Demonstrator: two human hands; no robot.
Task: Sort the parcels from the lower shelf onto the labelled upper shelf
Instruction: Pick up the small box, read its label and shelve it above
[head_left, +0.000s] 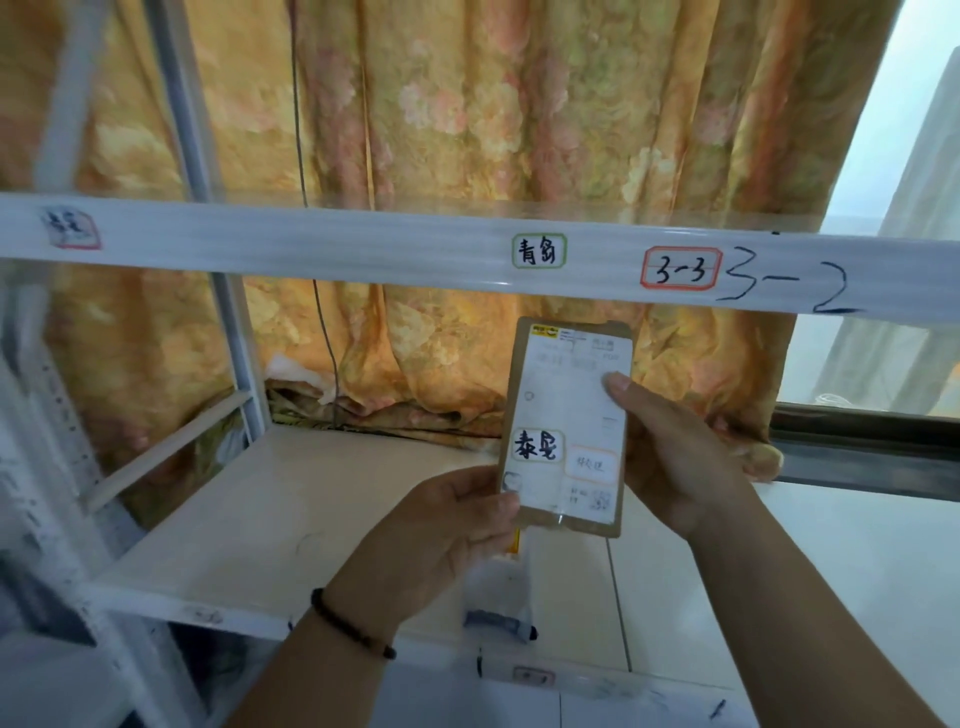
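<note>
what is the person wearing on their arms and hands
Both forearms are bare, with no sleeves in view. The left wrist carries a dark beaded bracelet. The left hand and right hand have no gloves, rings or watch showing.

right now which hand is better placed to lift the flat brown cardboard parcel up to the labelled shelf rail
Right hand, probably: it grips the flat brown cardboard parcel higher up its side; left hand only pinches the bottom corner.

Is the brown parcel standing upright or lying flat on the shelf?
Upright and off the shelf: the brown parcel is held in the air, long side vertical, label facing the camera, between the left hand and right hand.
</note>
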